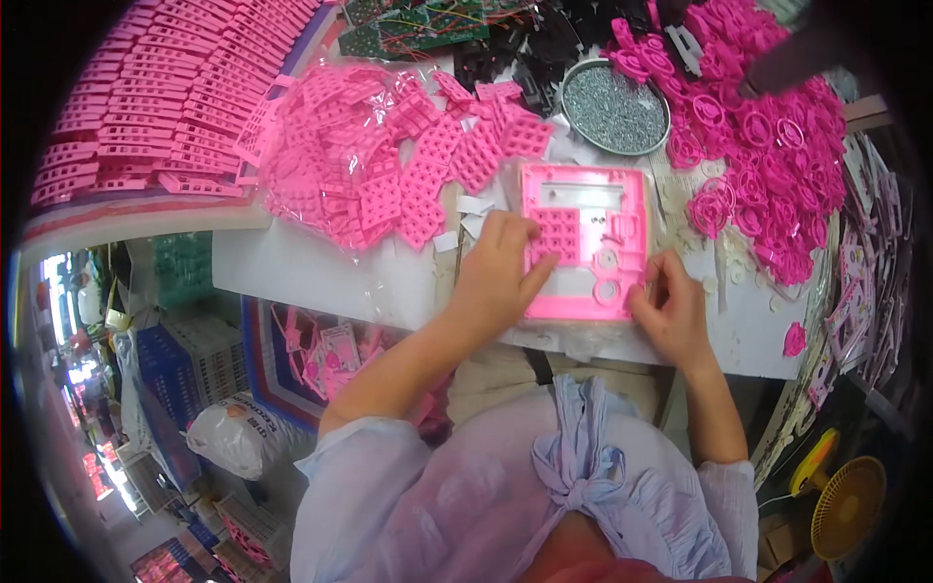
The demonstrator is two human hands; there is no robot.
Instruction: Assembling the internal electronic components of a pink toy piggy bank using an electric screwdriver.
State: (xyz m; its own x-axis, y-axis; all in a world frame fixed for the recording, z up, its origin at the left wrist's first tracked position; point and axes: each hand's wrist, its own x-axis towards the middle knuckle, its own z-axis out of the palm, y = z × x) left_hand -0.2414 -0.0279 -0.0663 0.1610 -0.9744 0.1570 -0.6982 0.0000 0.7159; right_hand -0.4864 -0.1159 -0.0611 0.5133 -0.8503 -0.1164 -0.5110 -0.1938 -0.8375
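The pink plastic housing (573,284) on the worktop (267,257) seems light, stiff, best held by its rim (573,312). At nine o'clock, the left hand (496,270) spreads over the button grid (558,236); at four, the right hand (671,301) curls, grip unclear.

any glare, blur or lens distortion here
In the head view, fisheye framing leaves black corners; in the head view, highlights glint on the clear plastic bag, bright streaks wash out at far left, and a dark shape at upper right looks blurred; the head view shows the pink casing fairly clearly.
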